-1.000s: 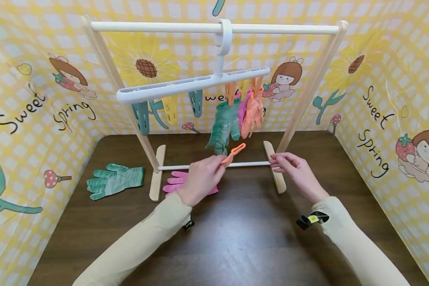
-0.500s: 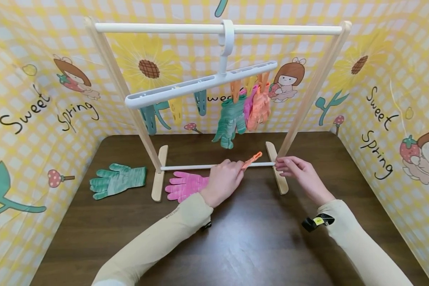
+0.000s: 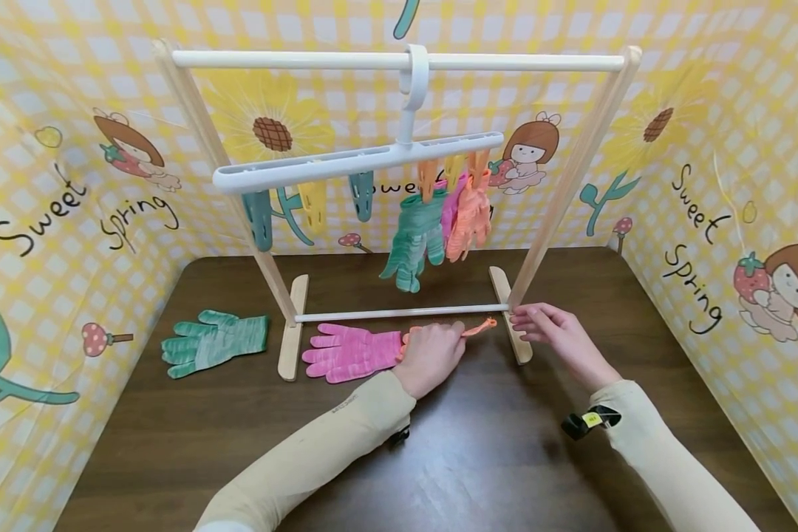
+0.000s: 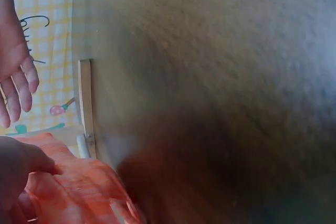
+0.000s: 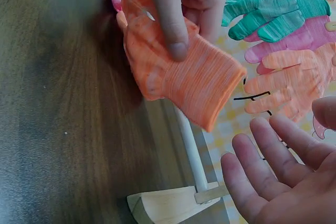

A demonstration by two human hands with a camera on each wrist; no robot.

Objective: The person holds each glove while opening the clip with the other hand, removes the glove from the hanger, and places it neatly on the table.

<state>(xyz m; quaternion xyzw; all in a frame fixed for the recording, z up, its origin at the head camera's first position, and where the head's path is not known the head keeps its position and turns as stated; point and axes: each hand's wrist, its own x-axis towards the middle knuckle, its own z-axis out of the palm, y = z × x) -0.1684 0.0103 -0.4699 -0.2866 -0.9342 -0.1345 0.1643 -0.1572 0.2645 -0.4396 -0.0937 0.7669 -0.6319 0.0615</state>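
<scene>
My left hand (image 3: 431, 357) pinches an orange knit glove (image 5: 184, 74) between thumb and fingers, low over the table. In the head view the hand covers most of that glove; its cuff points right. The right hand (image 5: 283, 169) holds nothing, its fingers extended, beside the rack's right foot. A pink glove (image 3: 352, 353) lies flat, just left of my left hand. Farther left lies a green glove (image 3: 214, 343). Above, a white hanger (image 3: 359, 161) carries clipped gloves: green (image 3: 414, 238), pink (image 3: 454, 210) and orange (image 3: 469, 220).
The hanger hooks over the top bar (image 3: 292, 60) of a wooden rack. Unused teal (image 3: 259, 220) and yellow clips (image 3: 312, 205) hang on its left half. A low white crossbar (image 3: 399, 313) joins the rack's feet. Patterned cloth walls (image 3: 33, 185) enclose the dark table (image 3: 479, 465).
The left hand, gripping the orange glove, has moved right and lowered in front of the low crossbar, uncovering the pink glove. The right hand has stayed near the right foot.
</scene>
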